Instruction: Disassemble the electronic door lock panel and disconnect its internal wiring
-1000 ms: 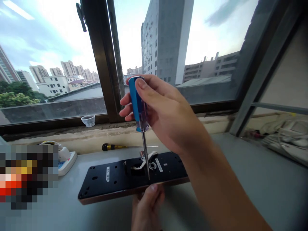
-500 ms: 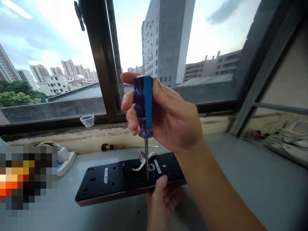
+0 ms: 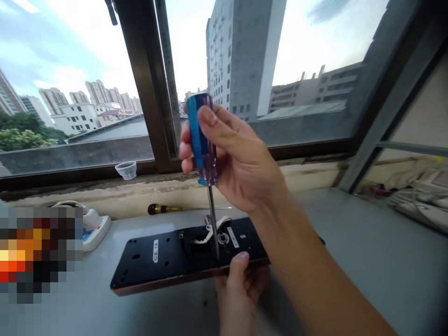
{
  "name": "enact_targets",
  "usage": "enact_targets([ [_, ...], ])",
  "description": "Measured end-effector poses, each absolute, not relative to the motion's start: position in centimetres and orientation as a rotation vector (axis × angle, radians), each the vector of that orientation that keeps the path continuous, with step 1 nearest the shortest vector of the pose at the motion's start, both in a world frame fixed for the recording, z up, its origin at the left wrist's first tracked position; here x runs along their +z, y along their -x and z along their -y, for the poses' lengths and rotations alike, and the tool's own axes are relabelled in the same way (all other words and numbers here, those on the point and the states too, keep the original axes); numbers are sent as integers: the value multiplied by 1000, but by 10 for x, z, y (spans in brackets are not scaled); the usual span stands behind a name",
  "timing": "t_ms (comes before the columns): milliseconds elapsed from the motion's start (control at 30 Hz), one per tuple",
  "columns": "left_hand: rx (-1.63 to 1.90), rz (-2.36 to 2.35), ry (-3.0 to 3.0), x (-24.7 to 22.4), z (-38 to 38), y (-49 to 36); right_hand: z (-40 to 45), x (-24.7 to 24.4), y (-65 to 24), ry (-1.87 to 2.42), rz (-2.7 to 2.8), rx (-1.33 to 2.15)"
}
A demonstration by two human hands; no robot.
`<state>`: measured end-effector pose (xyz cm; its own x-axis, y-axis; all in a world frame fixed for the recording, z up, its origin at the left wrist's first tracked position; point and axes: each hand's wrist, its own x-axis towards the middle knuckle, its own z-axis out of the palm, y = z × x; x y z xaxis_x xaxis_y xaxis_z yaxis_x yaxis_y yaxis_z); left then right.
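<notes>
Head view: the right hand (image 3: 247, 161) is wrapped around a chunky faceted screwdriver (image 3: 207, 161), part glossy solid blue, part see-through purplish plastic, thumb pressed near the top. Its slim metal shaft points down, tip at the near edge of a long black panel (image 3: 140, 268); can't tell if it's seated in anything. The left hand (image 3: 240, 291) is clamped on that panel, thumb over the near edge and fingers underneath, so it's held slightly tilted above a smooth grey tabletop (image 3: 154, 315).

Panel's a flat matte slab, rounded corners, coppery-brown side, small holes, a "CE 15" sticker and a floppy white cable (image 3: 203, 241) by a dark opening. Behind it lies a skinny black-and-yellow screwdriver (image 3: 167, 209). Clear thin plastic cup (image 3: 126, 171) sits on the rough, chipped window ledge (image 3: 84, 189).
</notes>
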<state>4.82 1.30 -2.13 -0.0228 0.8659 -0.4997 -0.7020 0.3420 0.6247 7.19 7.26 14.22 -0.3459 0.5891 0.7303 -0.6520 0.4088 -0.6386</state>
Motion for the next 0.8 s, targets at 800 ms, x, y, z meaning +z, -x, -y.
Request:
enact_targets([
  [800,1305,-971,-216,-18,-10,-49,-50,143,-59,233,1342,929],
])
